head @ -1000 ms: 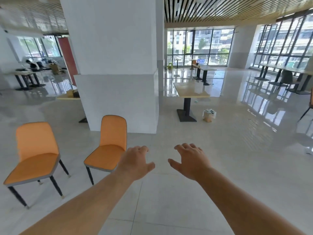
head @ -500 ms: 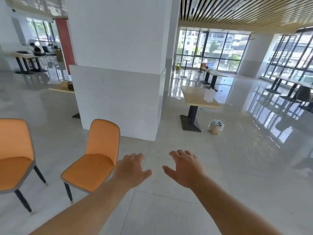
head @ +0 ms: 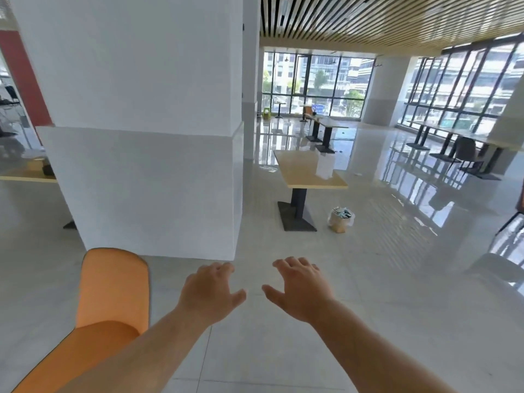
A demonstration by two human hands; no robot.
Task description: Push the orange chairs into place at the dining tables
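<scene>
Both the left hand and right hand are held out empty, fingers spread. Only one orange chair is now seen, nearer at lower left; the wooden counter appears closer.

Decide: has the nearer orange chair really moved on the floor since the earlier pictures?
Cannot tell. The orange chair sits lower and further left against the white pillar, but the camera itself advanced.
</scene>
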